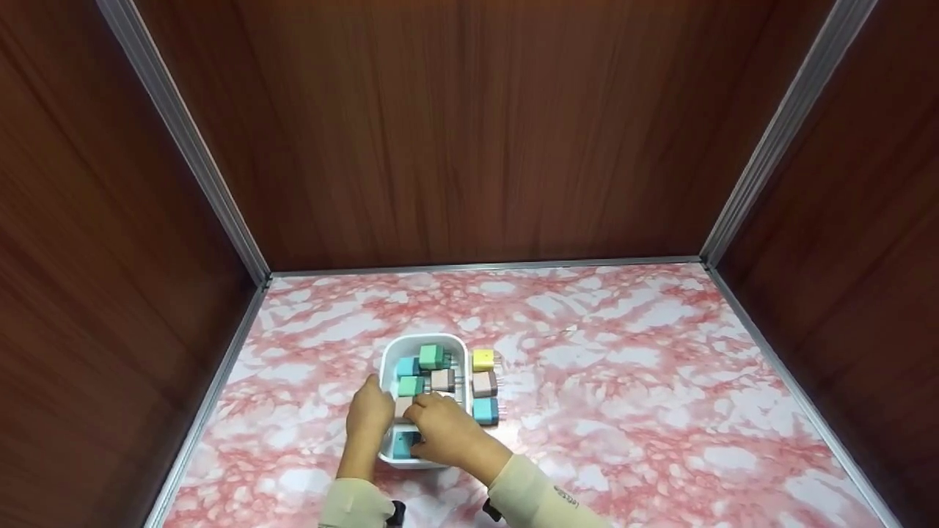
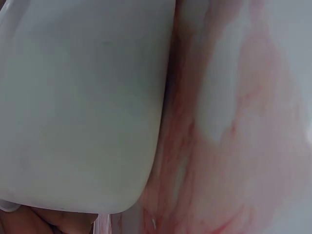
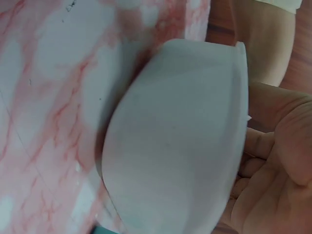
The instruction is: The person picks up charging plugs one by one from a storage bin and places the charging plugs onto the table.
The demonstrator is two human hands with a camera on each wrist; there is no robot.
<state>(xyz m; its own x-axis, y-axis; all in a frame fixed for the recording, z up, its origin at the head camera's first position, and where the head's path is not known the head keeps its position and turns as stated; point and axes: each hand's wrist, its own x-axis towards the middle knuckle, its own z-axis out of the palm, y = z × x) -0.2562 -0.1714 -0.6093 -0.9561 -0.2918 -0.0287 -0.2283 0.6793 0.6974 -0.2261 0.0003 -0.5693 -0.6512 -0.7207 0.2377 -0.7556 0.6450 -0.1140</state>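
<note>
A white tray (image 1: 463, 345) holds several plug adapters, among them a green plug (image 1: 431, 357), a pinkish-tan plug (image 1: 442, 380) and a blue plug (image 1: 403, 444). My left hand (image 1: 370, 408) grips the tray's left rim, its fingers over the edge; the left wrist view shows the outer wall (image 2: 83, 107). From the right, my right hand (image 1: 447, 433) reaches over the opposite rim with curled fingers. Its fingertips are right at another tan plug (image 1: 402, 409), and its thumb overlaps the blue one. I cannot tell whether it pinches anything. The right wrist view shows the palm (image 3: 273, 190) beside the tray wall.
Outside the tray, along its right side, lie a yellow plug (image 1: 483, 359), a pinkish plug (image 1: 484, 383) and a teal-blue plug (image 1: 485, 411), prongs pointing right. Brown wood-look panels (image 1: 469, 147) enclose the red-and-white marbled surface (image 1: 623, 381) at the back and sides.
</note>
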